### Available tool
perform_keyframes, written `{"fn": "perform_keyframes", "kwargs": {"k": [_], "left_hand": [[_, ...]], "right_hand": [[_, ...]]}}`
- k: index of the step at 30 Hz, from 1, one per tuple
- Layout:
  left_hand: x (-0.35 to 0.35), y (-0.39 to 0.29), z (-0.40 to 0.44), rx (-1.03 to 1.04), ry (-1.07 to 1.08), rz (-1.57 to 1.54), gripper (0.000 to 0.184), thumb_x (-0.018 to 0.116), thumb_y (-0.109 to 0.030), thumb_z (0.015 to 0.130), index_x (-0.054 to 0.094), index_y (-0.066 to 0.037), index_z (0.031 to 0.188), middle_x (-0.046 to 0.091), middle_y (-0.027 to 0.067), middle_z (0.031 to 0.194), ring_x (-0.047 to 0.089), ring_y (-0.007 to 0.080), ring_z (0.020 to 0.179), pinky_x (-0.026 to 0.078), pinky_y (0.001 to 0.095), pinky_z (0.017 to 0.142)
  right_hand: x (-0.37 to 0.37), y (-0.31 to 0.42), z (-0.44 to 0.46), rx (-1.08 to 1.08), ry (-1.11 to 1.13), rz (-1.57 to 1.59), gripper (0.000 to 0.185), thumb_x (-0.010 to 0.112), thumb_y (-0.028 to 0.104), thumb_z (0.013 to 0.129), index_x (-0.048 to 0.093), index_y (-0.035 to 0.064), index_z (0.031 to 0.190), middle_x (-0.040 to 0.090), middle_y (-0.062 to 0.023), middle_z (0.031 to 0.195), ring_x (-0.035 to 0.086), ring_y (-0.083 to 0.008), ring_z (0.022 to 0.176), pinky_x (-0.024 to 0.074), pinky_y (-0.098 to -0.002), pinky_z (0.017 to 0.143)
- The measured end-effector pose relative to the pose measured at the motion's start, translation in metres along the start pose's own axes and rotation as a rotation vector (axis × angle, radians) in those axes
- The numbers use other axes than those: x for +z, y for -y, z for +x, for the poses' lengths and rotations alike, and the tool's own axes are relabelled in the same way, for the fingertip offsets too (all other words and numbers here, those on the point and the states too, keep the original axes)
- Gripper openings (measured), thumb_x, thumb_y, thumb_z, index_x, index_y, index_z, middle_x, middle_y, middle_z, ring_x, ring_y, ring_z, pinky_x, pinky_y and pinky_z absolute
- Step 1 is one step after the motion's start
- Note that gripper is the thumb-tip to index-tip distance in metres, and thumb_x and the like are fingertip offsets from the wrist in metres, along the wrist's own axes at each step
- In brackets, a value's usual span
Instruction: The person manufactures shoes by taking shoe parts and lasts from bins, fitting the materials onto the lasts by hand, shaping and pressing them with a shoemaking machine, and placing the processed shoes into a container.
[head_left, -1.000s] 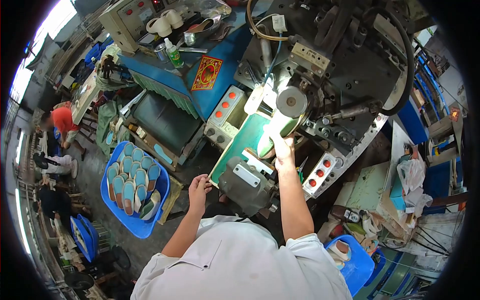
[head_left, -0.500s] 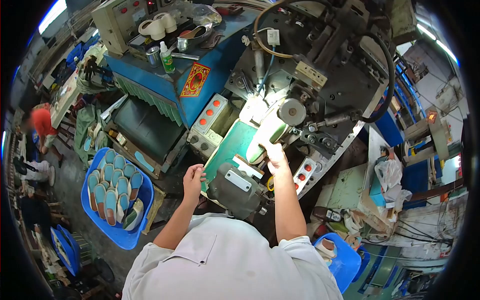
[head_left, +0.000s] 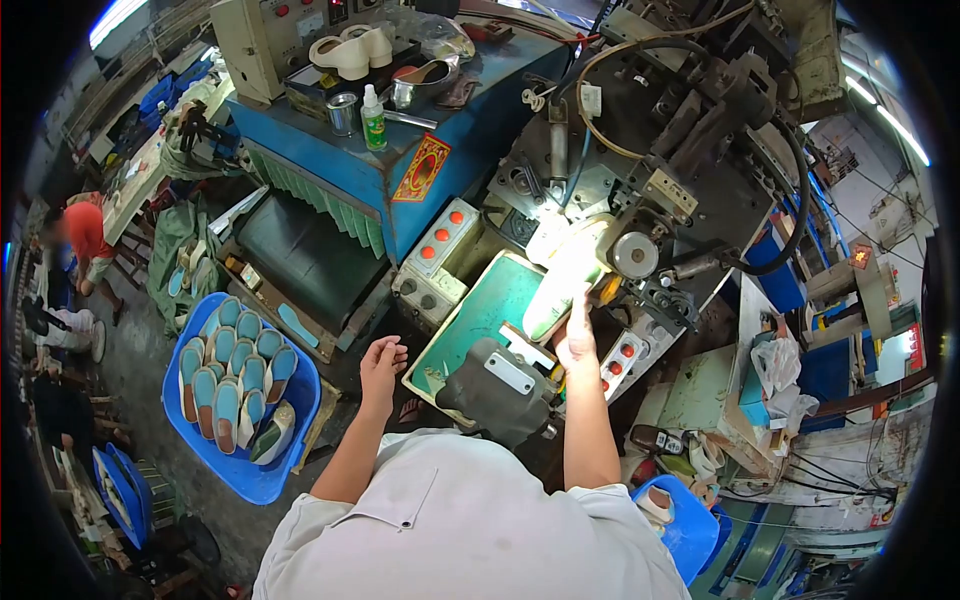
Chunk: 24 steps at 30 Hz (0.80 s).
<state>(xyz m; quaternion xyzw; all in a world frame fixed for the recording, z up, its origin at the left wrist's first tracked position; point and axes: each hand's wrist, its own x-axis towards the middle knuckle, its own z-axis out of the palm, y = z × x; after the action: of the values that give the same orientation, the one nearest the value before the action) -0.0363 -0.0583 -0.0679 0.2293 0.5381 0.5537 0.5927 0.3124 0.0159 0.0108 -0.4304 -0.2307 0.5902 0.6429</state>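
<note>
A pale shoe (head_left: 562, 297) with a greenish sole sits toe-down in the machine, brightly lit, beside a round metal knob (head_left: 634, 256). My right hand (head_left: 577, 338) lies along the shoe's right side near the toe, fingers stretched upward and touching it; part of the fingers is hard to make out in the glare. To the left of the green tray (head_left: 470, 320), my left hand (head_left: 381, 368) hangs in the air with its fingers curled together and nothing seen in them. A dark padded machine part (head_left: 495, 390) with a metal plate lies between my forearms.
A blue basket (head_left: 262, 480) of shoes with light-blue insoles stands at left. Button boxes (head_left: 436, 250) (head_left: 625, 355) flank the tray. A spray bottle (head_left: 373, 120) stands on the blue machine (head_left: 330, 165). Another blue basket (head_left: 690, 530) is at lower right. A person in red (head_left: 84, 232) is at far left.
My right hand has gone from grasping the shoe's toe to lying straighter along its right side. The view has shifted, so the machine appears further right. My left hand stays curled.
</note>
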Motion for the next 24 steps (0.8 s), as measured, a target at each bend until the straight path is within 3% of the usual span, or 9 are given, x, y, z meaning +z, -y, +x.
{"fn": "perform_keyframes", "kwargs": {"k": [3, 4, 6, 7, 10, 11, 17, 20, 24], "left_hand": [[-0.018, 0.004, -0.002, -0.002, -0.021, -0.019, 0.023, 0.060, -0.024, 0.111, 0.069, -0.007, 0.122, 0.072, 0.0022, 0.103, 0.066, 0.0111, 0.092, 0.056, 0.0276, 0.084], [-0.022, 0.003, -0.003, -0.008, -0.031, -0.015, 0.023, 0.060, -0.024, 0.111, 0.069, -0.007, 0.122, 0.072, 0.0023, 0.103, 0.067, 0.0111, 0.092, 0.056, 0.0275, 0.084], [-0.028, 0.001, -0.005, -0.017, -0.051, -0.007, 0.023, 0.060, -0.024, 0.111, 0.069, -0.007, 0.123, 0.072, 0.0023, 0.103, 0.067, 0.0112, 0.092, 0.056, 0.0275, 0.084], [-0.030, 0.001, -0.006, -0.012, -0.058, -0.014, 0.023, 0.060, -0.024, 0.111, 0.069, -0.007, 0.123, 0.072, 0.0023, 0.103, 0.067, 0.0112, 0.092, 0.056, 0.0275, 0.084], [-0.033, -0.004, -0.006, 0.005, -0.068, -0.023, 0.022, 0.060, -0.023, 0.110, 0.069, -0.007, 0.122, 0.072, 0.0024, 0.102, 0.067, 0.0113, 0.091, 0.056, 0.0275, 0.083], [-0.032, -0.006, -0.006, 0.011, -0.068, -0.021, 0.022, 0.060, -0.023, 0.110, 0.069, -0.007, 0.122, 0.072, 0.0024, 0.101, 0.067, 0.0113, 0.091, 0.056, 0.0276, 0.083], [-0.027, -0.013, -0.009, 0.034, -0.023, -0.025, 0.022, 0.060, -0.023, 0.110, 0.069, -0.006, 0.122, 0.072, 0.0025, 0.100, 0.067, 0.0112, 0.090, 0.056, 0.0275, 0.082], [-0.023, -0.016, -0.012, 0.048, 0.004, -0.015, 0.022, 0.061, -0.022, 0.110, 0.069, -0.006, 0.122, 0.072, 0.0026, 0.100, 0.067, 0.0111, 0.090, 0.056, 0.0274, 0.082], [-0.013, -0.026, -0.013, 0.069, 0.039, 0.002, 0.021, 0.060, -0.021, 0.110, 0.069, -0.005, 0.121, 0.072, 0.0026, 0.099, 0.067, 0.0105, 0.090, 0.056, 0.0271, 0.083]], "right_hand": [[-0.017, -0.002, 0.011, 0.102, -0.023, 0.112, 0.076, 0.048, 0.064, 0.108, 0.041, 0.0099, 0.160, 0.049, -0.0059, 0.160, 0.047, -0.0225, 0.146, 0.0356, -0.0423, 0.123], [-0.021, -0.003, 0.010, 0.101, 0.003, 0.158, 0.084, 0.055, 0.061, 0.106, 0.034, 0.0035, 0.163, 0.037, -0.0092, 0.169, 0.039, -0.0233, 0.152, 0.0324, -0.0427, 0.126], [-0.024, -0.003, 0.011, 0.075, 0.000, 0.097, 0.082, 0.054, 0.060, 0.107, 0.034, 0.0035, 0.163, 0.038, -0.0093, 0.168, 0.039, -0.0233, 0.152, 0.0328, -0.0430, 0.126], [-0.022, -0.003, 0.011, 0.067, -0.035, 0.039, 0.078, 0.047, 0.063, 0.108, 0.042, 0.0054, 0.160, 0.046, -0.0074, 0.164, 0.046, -0.0231, 0.147, 0.0338, -0.0417, 0.124], [-0.025, -0.008, 0.013, 0.064, -0.040, 0.072, 0.077, 0.048, 0.062, 0.108, 0.042, 0.0061, 0.160, 0.047, -0.0070, 0.163, 0.047, -0.0232, 0.147, 0.0346, -0.0418, 0.124], [-0.027, -0.008, 0.014, 0.057, -0.018, 0.108, 0.080, 0.053, 0.060, 0.107, 0.037, 0.0041, 0.162, 0.039, -0.0085, 0.168, 0.042, -0.0238, 0.150, 0.0323, -0.0432, 0.126], [-0.019, -0.011, 0.012, 0.029, -0.033, 0.164, 0.076, 0.054, 0.059, 0.107, 0.042, 0.0045, 0.160, 0.046, -0.0087, 0.164, 0.044, -0.0236, 0.149, 0.0335, -0.0430, 0.125], [-0.015, -0.009, 0.011, 0.053, -0.053, 0.186, 0.070, 0.053, 0.060, 0.107, 0.048, 0.0096, 0.156, 0.056, -0.0052, 0.155, 0.052, -0.0232, 0.141, 0.0400, -0.0419, 0.119], [-0.010, -0.005, 0.010, 0.048, -0.020, 0.221, 0.068, 0.056, 0.059, 0.107, 0.051, 0.0092, 0.154, 0.058, -0.0058, 0.152, 0.055, -0.0232, 0.137, 0.0415, -0.0419, 0.118]]}}
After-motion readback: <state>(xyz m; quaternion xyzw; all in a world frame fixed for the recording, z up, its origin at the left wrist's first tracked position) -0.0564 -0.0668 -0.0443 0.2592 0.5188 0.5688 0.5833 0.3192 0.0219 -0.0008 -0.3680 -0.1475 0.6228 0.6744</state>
